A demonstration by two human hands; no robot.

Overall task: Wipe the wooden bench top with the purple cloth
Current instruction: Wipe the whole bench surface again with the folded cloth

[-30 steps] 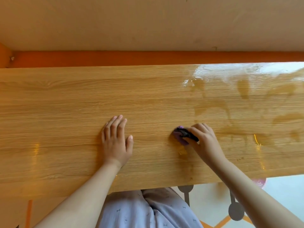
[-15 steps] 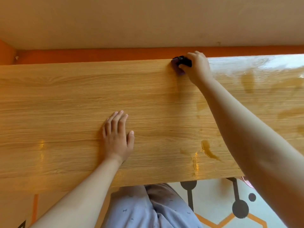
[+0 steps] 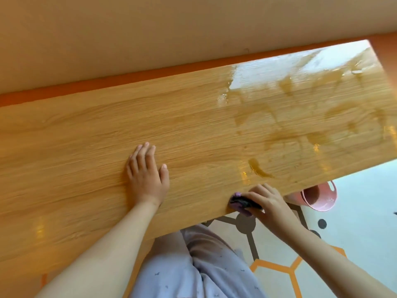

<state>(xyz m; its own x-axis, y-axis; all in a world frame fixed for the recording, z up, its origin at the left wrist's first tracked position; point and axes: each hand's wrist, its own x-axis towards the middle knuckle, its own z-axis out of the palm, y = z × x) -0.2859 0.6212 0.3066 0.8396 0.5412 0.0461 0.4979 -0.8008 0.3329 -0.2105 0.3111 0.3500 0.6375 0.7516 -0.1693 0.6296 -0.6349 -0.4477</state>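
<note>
1. Back from the far edge, where it was half a second ago, the right hand [image 3: 268, 203] now sits at the near edge of the bench [image 3: 86, 147]. Its fingers are curled round the bunched purple cloth [image 3: 240, 204]. The cloth presses on the wood right at the lip and hangs slightly over it. I judge this to be one full far-to-near stroke just finished.
2. Left of the cloth and apart from it, the left hand [image 3: 146, 177] has not shifted. It lies palm down on the board with straight fingers and holds nothing; it seems to be bracing.
3. A pink bucket [image 3: 326, 203] stands on the floor to the right of the right hand, partly hidden by the bench edge. Only part of its inside shows, so I cannot tell whether it holds water.
4. Just beyond the cloth lies a curved puddle [image 3: 260, 169], with more wet streaks [image 3: 290, 136] spreading right and farther back. That side probably needs more passes.
5. Farthest off, the board meets an orange strip [image 3: 129, 79] below the wall.
</note>
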